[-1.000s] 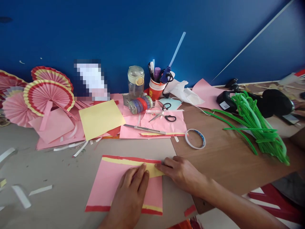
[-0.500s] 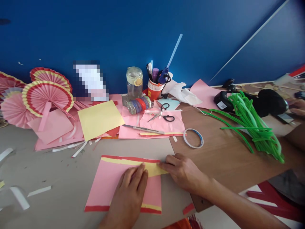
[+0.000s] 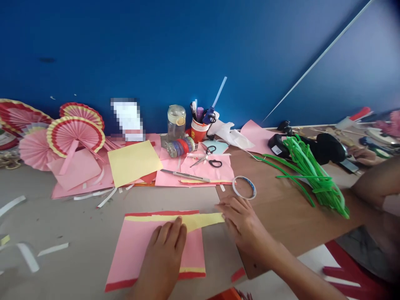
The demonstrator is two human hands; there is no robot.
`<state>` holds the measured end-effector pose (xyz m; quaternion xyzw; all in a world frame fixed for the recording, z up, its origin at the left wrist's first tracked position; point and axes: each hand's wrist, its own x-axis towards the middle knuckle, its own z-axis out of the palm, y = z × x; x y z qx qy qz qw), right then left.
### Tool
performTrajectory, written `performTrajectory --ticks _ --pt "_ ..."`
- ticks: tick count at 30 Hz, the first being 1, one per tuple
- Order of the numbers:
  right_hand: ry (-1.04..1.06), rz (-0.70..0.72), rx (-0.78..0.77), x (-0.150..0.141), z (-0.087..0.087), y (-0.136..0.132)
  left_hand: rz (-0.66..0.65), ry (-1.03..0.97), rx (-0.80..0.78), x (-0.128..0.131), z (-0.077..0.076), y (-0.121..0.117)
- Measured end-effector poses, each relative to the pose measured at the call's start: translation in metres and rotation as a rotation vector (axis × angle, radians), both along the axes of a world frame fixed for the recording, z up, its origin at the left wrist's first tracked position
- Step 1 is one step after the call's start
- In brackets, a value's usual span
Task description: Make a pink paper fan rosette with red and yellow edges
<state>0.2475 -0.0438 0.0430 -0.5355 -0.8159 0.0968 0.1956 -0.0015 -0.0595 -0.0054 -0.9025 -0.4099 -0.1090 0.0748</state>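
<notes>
A pink paper sheet (image 3: 134, 246) with red and yellow edge bands lies on the grey table. My left hand (image 3: 162, 254) rests flat on it, its fingers extended and fingertips at the yellow strip near the far edge. That yellow paper strip (image 3: 203, 220) runs past the sheet's right side. Its free end is pinched between the fingers of my right hand (image 3: 246, 225), just off the sheet. A roll of double-sided tape (image 3: 254, 192) lies beyond my right hand.
Behind are scissors (image 3: 208, 157), a craft knife (image 3: 184, 175), a yellow sheet (image 3: 134, 163), pink paper fans (image 3: 76, 135), a bottle (image 3: 176, 123) and a cup of pens (image 3: 198, 130). Green pipe cleaners (image 3: 315, 175) lie at right, near another person's hand (image 3: 365, 156).
My right hand has drawn the strip's end farther right, away from the sheet, so more yellow shows past its edge. My left hand stays on the sheet. The camera view has shifted.
</notes>
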Motion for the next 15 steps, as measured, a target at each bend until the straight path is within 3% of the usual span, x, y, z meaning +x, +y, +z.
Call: performTrajectory --ticks 5,9,12,15 --pt "0.041 0.153 0.034 -0.035 -0.01 0.007 0.108 0.044 -0.027 -0.009 0.005 0.004" --pt "-0.076 0.023 0.125 -0.048 -0.018 0.021 0.218 -0.021 -0.182 -0.017 0.013 0.005" --pt "-0.078 -0.105 0.197 -0.047 -0.013 0.027 0.252 -0.101 -0.281 -0.02 0.017 0.004" --pt "-0.03 -0.029 0.209 -0.048 -0.006 0.025 0.26 -0.14 -0.338 -0.021 0.017 0.005"
